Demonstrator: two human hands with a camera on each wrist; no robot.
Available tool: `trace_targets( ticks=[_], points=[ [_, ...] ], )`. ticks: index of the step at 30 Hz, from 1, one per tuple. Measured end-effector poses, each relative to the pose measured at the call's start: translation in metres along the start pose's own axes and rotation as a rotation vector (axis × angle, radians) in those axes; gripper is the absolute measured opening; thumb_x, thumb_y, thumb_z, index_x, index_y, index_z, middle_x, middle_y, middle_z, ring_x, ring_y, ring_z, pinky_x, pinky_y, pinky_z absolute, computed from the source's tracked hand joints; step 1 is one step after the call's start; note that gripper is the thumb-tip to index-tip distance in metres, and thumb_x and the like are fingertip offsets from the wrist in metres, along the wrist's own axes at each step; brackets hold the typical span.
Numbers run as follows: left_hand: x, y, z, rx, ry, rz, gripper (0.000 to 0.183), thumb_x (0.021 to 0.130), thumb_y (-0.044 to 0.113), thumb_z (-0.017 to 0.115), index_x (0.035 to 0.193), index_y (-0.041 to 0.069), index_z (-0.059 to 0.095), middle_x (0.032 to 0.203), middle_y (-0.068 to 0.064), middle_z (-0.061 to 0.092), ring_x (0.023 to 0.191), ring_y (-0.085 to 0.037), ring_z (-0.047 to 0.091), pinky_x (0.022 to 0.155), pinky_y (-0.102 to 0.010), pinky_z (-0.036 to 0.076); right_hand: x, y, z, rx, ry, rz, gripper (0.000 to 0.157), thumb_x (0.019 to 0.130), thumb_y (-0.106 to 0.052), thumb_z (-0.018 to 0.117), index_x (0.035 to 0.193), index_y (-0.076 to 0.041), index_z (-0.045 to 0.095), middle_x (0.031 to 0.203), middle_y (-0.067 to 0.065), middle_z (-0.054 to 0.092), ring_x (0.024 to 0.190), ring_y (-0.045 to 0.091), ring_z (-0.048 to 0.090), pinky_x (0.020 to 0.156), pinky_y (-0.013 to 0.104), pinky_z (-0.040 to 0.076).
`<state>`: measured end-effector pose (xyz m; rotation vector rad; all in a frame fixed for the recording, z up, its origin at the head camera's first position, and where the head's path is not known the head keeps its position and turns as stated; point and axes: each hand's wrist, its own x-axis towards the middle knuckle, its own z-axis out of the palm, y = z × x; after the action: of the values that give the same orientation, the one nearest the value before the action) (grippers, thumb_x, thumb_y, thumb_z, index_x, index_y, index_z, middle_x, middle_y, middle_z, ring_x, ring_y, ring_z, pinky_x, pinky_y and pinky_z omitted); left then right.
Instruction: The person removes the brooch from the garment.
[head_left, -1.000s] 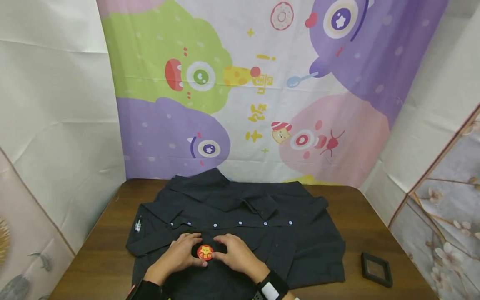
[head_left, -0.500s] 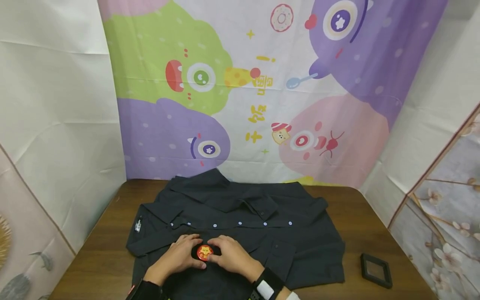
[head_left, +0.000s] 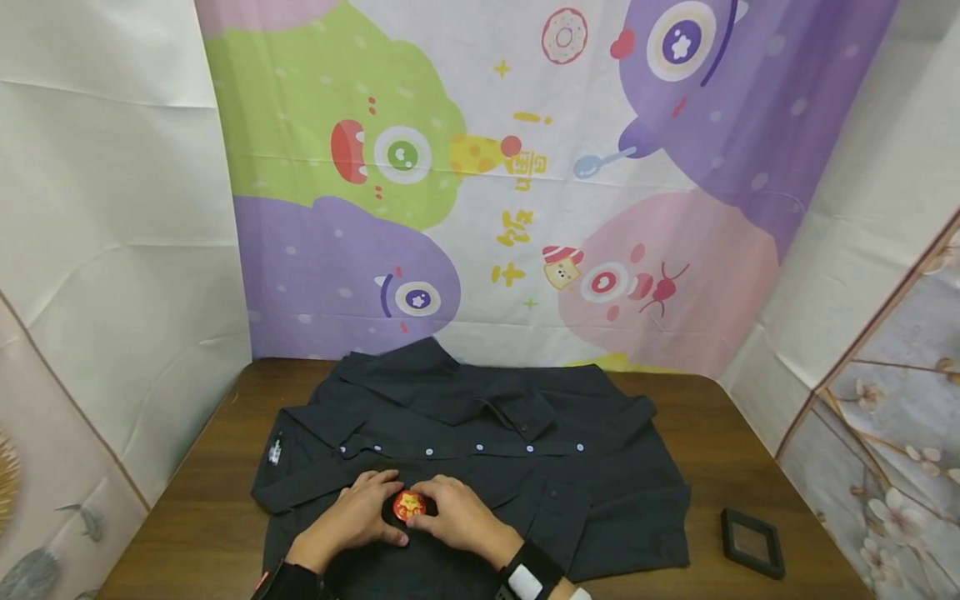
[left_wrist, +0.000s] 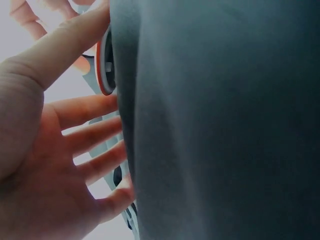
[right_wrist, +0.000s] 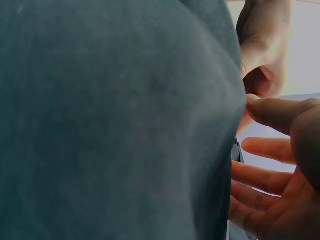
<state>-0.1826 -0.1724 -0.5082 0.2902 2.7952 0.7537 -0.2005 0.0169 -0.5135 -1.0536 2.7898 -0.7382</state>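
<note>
Head cam: 2 hands (head_left: pixel 463 515) flank 1 badge (head_left: pixel 407 505) on 1 dk shirt (head_left: pixel 630 492).

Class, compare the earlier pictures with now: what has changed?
The right hand shifted left, bringing its thumb and forefinger closer to the red badge; the left hand drew its thumb slightly nearer the person. Nothing was visibly let go. Badge, shirt and frame stayed put.

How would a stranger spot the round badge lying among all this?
Find the brown table, then the dark shirt spread across it. On the shirt's near part, between the left hand and right hand, is the badge. It's a red disc with a yellow figure, unlike the small pale buttons in a row beyond it.
</note>
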Motion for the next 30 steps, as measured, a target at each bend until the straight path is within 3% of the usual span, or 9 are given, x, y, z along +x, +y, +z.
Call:
trace_targets(
  ticks=[8,15,24,30],
  points=[
    [0.0012,0.0018,0.0007,0.010,-0.011,0.023,0.076,0.064,0.034,0.090,0.125,-0.001,0.062,0.141,-0.019,0.051,0.132,-0.039,0.042,0.096,-0.069,0.038,0.0008,-0.0023,0.0014,-0.040,0.000,0.017,0.039,0.085,-0.037,0.074,0.117,-0.017,0.069,0.100,-0.003,0.066,0.087,0.003,0.057,0.075,0.019,0.047],
    [-0.0005,0.0033,-0.0024,0.025,0.003,0.001,0.075,0.063,0.033,0.091,0.123,0.000,0.062,0.139,-0.018,0.053,0.130,-0.037,0.044,0.095,-0.068,0.039,0.0036,-0.0030,0.0050,-0.061,-0.016,0.000,0.037,0.085,-0.035,0.074,0.117,-0.016,0.069,0.101,-0.004,0.065,0.087,0.004,0.055,0.075,0.019,0.046],
    [0.0056,0.0070,-0.0001,0.047,0.036,0.003,0.071,0.062,0.030,0.091,0.120,0.003,0.062,0.136,-0.018,0.054,0.127,-0.038,0.046,0.093,-0.067,0.041,0.0062,0.0008,0.0046,-0.109,0.029,-0.001,0.034,0.083,-0.035,0.076,0.112,-0.018,0.071,0.098,-0.006,0.065,0.085,0.003,0.054,0.072,0.016,0.044],
    [0.0048,0.0074,0.0041,0.061,0.024,-0.014,0.068,0.062,0.028,0.091,0.118,0.005,0.062,0.135,-0.016,0.054,0.126,-0.038,0.046,0.090,-0.067,0.041,0.0044,0.0038,0.0090,-0.108,0.034,-0.045,0.033,0.082,-0.034,0.078,0.111,-0.019,0.072,0.099,-0.007,0.066,0.085,0.003,0.054,0.074,0.016,0.045]
  ],
)
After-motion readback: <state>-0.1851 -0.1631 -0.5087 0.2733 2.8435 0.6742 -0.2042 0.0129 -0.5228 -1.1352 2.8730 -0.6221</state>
